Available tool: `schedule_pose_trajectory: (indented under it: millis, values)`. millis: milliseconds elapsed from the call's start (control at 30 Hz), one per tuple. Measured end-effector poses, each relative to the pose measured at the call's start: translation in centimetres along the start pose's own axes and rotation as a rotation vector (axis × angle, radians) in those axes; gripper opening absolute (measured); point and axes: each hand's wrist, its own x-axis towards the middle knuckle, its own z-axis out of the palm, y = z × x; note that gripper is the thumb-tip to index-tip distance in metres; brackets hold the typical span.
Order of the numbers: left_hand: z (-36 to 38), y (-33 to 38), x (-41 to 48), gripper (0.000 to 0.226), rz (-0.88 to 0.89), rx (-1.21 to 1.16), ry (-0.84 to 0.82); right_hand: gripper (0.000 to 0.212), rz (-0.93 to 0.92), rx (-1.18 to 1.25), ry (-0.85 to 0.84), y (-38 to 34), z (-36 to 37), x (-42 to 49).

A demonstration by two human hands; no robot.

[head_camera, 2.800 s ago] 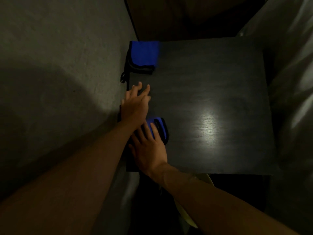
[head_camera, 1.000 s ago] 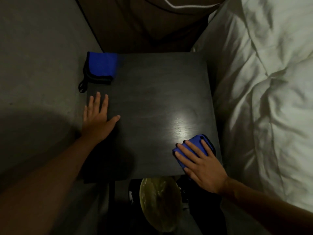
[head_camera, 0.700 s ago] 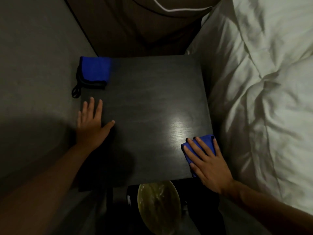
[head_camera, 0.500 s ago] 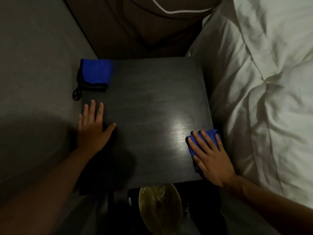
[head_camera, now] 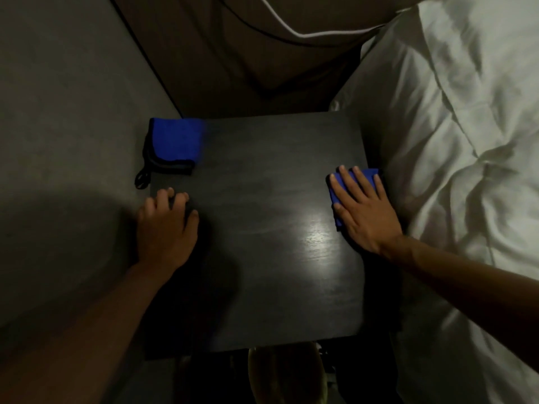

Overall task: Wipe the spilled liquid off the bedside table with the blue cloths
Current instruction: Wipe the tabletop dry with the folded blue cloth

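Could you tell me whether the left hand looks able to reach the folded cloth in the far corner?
Probably yes: the left hand rests just short of the folded cloth, with only bare table between them.

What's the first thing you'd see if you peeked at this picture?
Bright blue pops out against the dark bedside table: a folded cloth lies at its back left corner, and the right hand presses another blue cloth flat at the right edge. Beside the table, on the right, is the crumpled white bedding.
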Motion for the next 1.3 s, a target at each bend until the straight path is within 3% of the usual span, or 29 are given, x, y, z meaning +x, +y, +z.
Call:
schedule_pose_trajectory:
  millis: [400,600,733,867,967,1100,1300]
  values:
    - [0.1,0.9,0.7,0.037,-0.006,0.126,-0.028,0.064,0.033,0.076,-0.041,2.2,-2.8,8.6]
    - [-0.4,1.1,2.1,0.033,-0.046,0.036,0.003,0.071,0.066,0.088,-0.03,2.3,-4.2,13.4]
    - [-1.2,0.6,4.4,0.024,-0.027,-0.019,0.033,0.076,-0.006,0.071,-0.029,-0.9,-5.0,16.4]
    - [-1.0,-0.7,8.5,0.062,0.011,-0.063,-0.006,0.081,-0.091,0.089,-0.018,-6.7,-5.7,19.0]
    - [0.0,-2.5,11.4,0.083,0.133,0.042,-0.066,0.074,-0.166,0.161,-0.043,-11.6,-5.8,19.9]
    - [1.5,-2.7,12.9,0.071,0.197,0.114,-0.143,0.076,-0.256,0.332,-0.037,-15.6,-6.0,19.4]
    - [2.9,-1.4,12.3,0.067,0.128,0.097,-0.107,0.066,-0.185,0.198,0.054,-17.8,-3.7,17.6]
